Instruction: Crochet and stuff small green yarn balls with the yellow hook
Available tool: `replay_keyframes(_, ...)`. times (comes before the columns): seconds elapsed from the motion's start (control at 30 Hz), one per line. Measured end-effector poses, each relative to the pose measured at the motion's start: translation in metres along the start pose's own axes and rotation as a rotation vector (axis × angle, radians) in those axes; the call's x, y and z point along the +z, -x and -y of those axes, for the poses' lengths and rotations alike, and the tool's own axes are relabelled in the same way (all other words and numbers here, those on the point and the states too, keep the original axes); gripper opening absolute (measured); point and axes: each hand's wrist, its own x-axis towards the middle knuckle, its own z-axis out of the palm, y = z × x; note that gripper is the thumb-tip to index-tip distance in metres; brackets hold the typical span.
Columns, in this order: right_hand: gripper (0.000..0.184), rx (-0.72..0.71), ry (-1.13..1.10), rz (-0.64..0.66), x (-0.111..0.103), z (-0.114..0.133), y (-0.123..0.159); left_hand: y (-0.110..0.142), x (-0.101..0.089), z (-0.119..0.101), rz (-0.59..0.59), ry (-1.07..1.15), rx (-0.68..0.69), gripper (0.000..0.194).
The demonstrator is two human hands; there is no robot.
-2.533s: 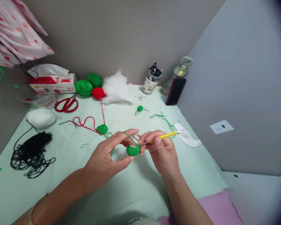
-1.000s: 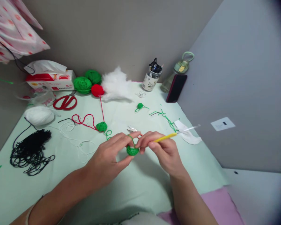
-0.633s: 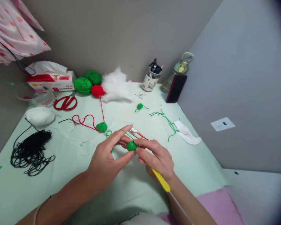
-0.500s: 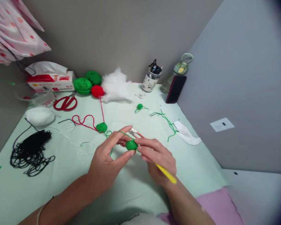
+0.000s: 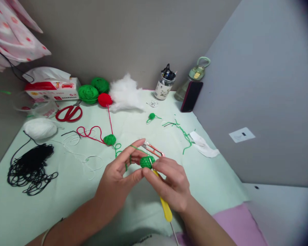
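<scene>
My left hand [image 5: 119,172] pinches a small green crocheted piece [image 5: 146,162] between thumb and fingers. Green yarn [image 5: 136,147] runs over its raised index finger and down through the other fingers. In my right hand [image 5: 172,181] is a yellow-handled crochet hook [image 5: 165,208], its metal tip lying against the crocheted piece and its other metal end pointing down toward me. Just behind the piece lies a pair of thread snips [image 5: 154,149] with orange handles, on the table. A small green yarn ball [image 5: 109,139] sits to the left, with loose green yarn beside it.
Red-handled scissors [image 5: 69,112], a tissue box [image 5: 52,89], green yarn balls [image 5: 88,94], a red ball [image 5: 105,99] and white stuffing [image 5: 127,94] line the back. Black yarn [image 5: 30,167] and white yarn [image 5: 40,128] lie left. A pen cup [image 5: 164,88], phone [image 5: 192,96] and bottle [image 5: 183,89] stand back right.
The hook has swung from pointing right to pointing down toward me, its tip now showing at the crocheted piece. My right hand has turned; the snips show more fully.
</scene>
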Motion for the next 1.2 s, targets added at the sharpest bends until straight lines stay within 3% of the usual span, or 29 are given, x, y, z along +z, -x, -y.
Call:
replay_keyframes(0.17, 0.038, 0.025, -0.084, -0.151, 0.003, -0.001, -0.003, -0.004, 0.0, -0.008, 0.141, 0.284, -0.216, 0.057)
replay_keyframes(0.27, 0.031, 0.179, -0.295, -0.181, 0.002, -0.002, -0.01, -0.008, -0.005, -0.009, 0.19, 0.309, -0.229, 0.059)
replay_keyframes(0.4, 0.023, 0.317, -0.482, -0.117, -0.002, -0.005, -0.016, -0.012, -0.012, -0.004, 0.181, 0.227, -0.16, 0.062)
replay_keyframes(0.47, 0.026, 0.308, -0.439, -0.093, -0.002, -0.004, -0.014, -0.013, -0.012, 0.0, 0.133, 0.134, -0.078, 0.065)
replay_keyframes(0.57, 0.039, 0.202, -0.148, -0.071, 0.0, -0.002, -0.007, -0.01, -0.008, 0.004, 0.007, 0.016, 0.008, 0.064)
replay_keyframes(0.63, 0.048, 0.085, 0.04, -0.059, 0.002, 0.0, -0.002, -0.007, -0.004, 0.005, -0.019, 0.036, -0.01, 0.061)
replay_keyframes(0.7, 0.052, 0.007, 0.079, -0.07, 0.003, 0.001, -0.001, -0.006, -0.001, 0.004, 0.042, 0.14, -0.086, 0.06)
replay_keyframes(0.77, 0.046, 0.041, -0.014, -0.133, 0.004, 0.001, -0.003, -0.006, -0.001, 0.003, 0.158, 0.284, -0.192, 0.059)
replay_keyframes(0.87, 0.03, 0.238, -0.285, -0.216, 0.005, -0.001, -0.01, -0.009, -0.003, 0.002, 0.277, 0.425, -0.254, 0.056)
replay_keyframes(0.97, 0.022, 0.364, -0.491, -0.188, 0.004, -0.004, -0.014, -0.013, -0.006, 0.002, 0.26, 0.413, -0.224, 0.056)
replay_keyframes(1.2, 0.02, 0.413, -0.629, -0.18, 0.001, -0.008, -0.013, -0.018, -0.019, 0.001, 0.197, 0.143, -0.072, 0.057)
